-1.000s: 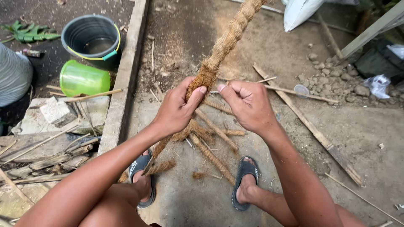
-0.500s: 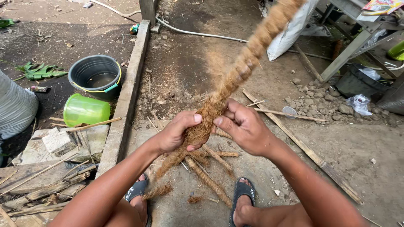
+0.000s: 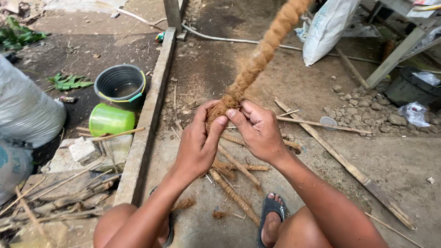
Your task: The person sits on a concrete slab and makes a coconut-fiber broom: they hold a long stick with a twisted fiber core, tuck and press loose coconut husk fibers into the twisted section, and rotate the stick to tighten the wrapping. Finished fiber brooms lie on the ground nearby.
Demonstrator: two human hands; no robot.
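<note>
Both hands' grip at rope (image 3: 257, 59) end

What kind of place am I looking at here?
Likely an outdoor yard used as a rough work area: bare dirt ground, scattered stones, a white sack, and a grey bucket beside a concrete curb.
</note>
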